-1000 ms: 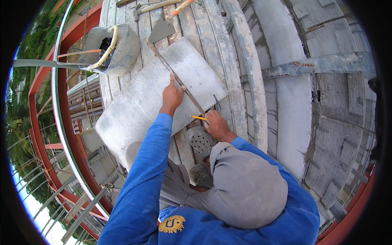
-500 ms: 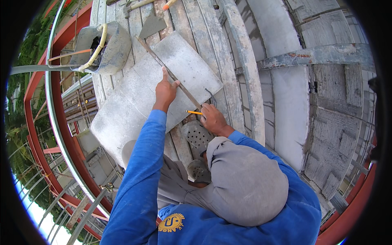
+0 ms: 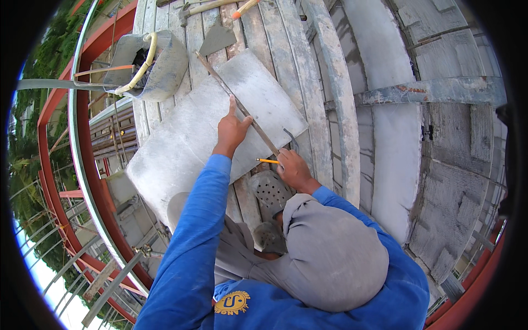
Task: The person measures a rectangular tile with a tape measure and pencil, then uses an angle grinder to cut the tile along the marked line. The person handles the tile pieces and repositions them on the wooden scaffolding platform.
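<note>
A thin, worn metal strip (image 3: pixel 221 84) lies slantwise across a pale grey flat board (image 3: pixel 181 137). My left hand (image 3: pixel 232 131) presses on the strip, index finger stretched along it and thumb spread apart. At the strip's near end is my right hand (image 3: pixel 294 170), closed around a yellow pencil (image 3: pixel 267 161) that sticks out to the left. The right fingers also touch the strip's end; whether they grip it is hidden. A dark curved metal hook (image 3: pixel 291 140) rests by the board's right corner.
The board lies on a wooden plank platform (image 3: pixel 305 71). A cut-down bucket (image 3: pixel 170 66) with a pale hose handle stands at the far left. Beyond the board are a grey triangular offcut (image 3: pixel 217 39) and a hammer (image 3: pixel 206 7). A metal bar (image 3: pixel 429 91) crosses at right; red steel framing (image 3: pixel 82 137) runs at left.
The whole view has shifted slightly, so the scene sits a little lower and further right. Both hands keep nearly the same place on the strip, and the pencil stays in my right hand.
</note>
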Tool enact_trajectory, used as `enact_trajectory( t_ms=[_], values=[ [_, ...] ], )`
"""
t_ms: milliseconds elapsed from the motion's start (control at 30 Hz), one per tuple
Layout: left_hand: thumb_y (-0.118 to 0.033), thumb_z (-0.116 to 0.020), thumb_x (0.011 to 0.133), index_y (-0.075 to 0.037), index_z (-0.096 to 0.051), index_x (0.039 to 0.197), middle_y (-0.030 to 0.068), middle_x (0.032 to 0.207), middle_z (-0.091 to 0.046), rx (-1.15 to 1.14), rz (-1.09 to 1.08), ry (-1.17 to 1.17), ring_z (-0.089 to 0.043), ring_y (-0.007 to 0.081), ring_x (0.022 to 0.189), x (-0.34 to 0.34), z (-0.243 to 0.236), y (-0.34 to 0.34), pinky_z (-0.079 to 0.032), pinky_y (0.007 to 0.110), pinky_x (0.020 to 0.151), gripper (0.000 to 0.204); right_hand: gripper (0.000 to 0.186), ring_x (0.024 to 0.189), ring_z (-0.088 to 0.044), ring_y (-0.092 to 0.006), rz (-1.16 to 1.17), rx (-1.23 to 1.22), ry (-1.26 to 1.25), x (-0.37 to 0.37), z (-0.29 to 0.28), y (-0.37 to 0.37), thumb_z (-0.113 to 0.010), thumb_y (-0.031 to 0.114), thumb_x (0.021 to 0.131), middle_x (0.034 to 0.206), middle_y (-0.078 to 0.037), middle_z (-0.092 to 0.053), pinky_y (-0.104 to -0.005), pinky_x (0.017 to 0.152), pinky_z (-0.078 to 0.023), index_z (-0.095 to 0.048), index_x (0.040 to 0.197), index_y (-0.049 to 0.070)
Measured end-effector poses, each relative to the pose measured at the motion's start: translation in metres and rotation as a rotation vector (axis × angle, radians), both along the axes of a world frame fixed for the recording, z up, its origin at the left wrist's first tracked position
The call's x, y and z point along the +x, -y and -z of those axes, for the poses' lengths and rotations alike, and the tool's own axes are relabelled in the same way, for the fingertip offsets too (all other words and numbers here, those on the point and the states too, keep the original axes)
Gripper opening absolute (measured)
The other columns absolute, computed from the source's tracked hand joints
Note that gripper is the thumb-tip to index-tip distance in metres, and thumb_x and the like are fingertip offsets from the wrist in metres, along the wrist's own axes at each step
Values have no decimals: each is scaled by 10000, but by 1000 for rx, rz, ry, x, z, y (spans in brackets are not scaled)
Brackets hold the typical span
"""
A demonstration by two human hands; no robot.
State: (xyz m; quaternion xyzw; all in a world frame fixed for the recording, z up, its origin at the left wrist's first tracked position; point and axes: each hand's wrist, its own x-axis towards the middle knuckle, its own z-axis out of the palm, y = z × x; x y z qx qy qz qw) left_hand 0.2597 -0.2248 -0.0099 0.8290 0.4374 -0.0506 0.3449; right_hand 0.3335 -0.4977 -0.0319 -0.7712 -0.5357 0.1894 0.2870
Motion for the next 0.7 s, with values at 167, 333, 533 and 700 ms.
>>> enact_trajectory(
  t_ms=[167, 333, 533, 700],
  values=[
    [-451, -810, 918, -41, -156, 1745, 243, 860, -767, 34, -2, 19, -758, 420, 808, -3, 5, -2, -593, 484, 748, 1132, 247, 1044, -635, -364, -4, 31, 2, 0, -3, -2, -725, 61, 824, 1252, -147, -654, -500, 864, -563, -630, 1052, 51],
    [-486, -823, 906, -42, -164, 1745, 251, 889, -767, 15, -26, 2, -755, 417, 804, 1, 0, 3, -590, 474, 737, 1156, 267, 1047, -635, -368, -13, 32, -5, 2, -4, -1, -726, 57, 825, 1254, -152, -653, -493, 875, -568, -639, 1077, 41],
    [-480, -824, 904, -39, -165, 1744, 249, 861, -758, 9, -37, -7, -755, 413, 800, 1, -1, 3, -587, 471, 731, 1155, 252, 1049, -634, -370, -14, 13, -14, 2, -4, -1, -723, 60, 834, 1263, -157, -653, -494, 879, -568, -642, 1072, 38],
    [-478, -828, 899, -39, -186, 1741, 238, 830, -750, 10, -42, 7, -751, 411, 785, -2, 3, 2, -582, 473, 726, 1146, 240, 1053, -635, -370, -22, 9, -22, 4, -4, -1, -724, 62, 837, 1276, -156, -653, -496, 876, -571, -637, 1059, 39]
  ],
)
